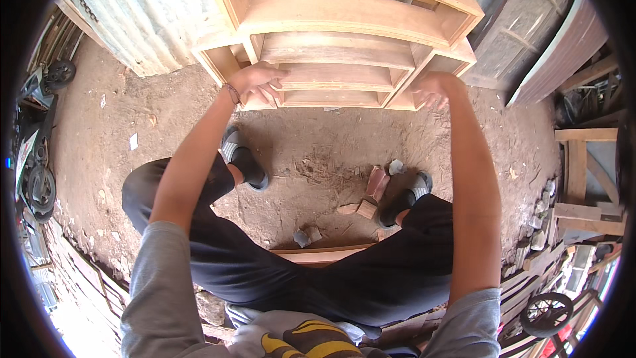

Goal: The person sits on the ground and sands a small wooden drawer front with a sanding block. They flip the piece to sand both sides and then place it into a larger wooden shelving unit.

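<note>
An unpainted wooden shelf unit (348,12) with several compartments stands upright on the dirt floor before me. My left hand (256,80) hangs in front of its lower left side, fingers spread, with nothing in them. At the lower right compartment, my right hand (434,88) bends down from the wrist with its fingers loosely apart and slightly blurred. I see no object in it. Whether either hand touches the wood cannot be told from this angle.
Brick pieces (377,182) and stone fragments lie near my right foot. A wooden board (323,255) shows beneath my legs. Corrugated metal sheeting (149,15) rises behind the unit at left, an old wooden door (521,20) at right. Motorcycles (39,184) stand at the left edge.
</note>
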